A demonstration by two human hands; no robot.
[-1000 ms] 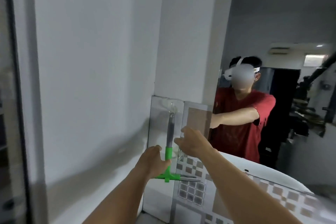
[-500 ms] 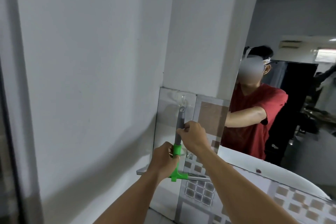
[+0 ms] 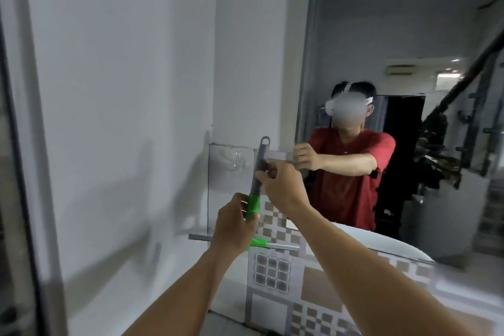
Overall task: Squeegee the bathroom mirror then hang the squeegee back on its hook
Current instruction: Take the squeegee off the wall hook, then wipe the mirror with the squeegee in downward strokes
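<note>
The squeegee has a grey handle with a hanging loop at its top, a green collar and a grey blade across the bottom. It stands upright in front of the tiled wall. My left hand grips the green lower part of the handle. My right hand pinches the grey handle higher up. A clear hook sits on the glossy tile to the left of the handle's loop; the loop is off it. The mirror fills the upper right and reflects a person in a red shirt.
A white wall runs along the left, with a dark door frame at the far left. Patterned brown and grey tiles cover the wall below the mirror. A white basin rim curves at the mirror's lower edge.
The squeegee's loop has come off the clear hook and the handle has risen and shifted right of it. Both hands kept their hold. The view swung to show more of the mirror.
</note>
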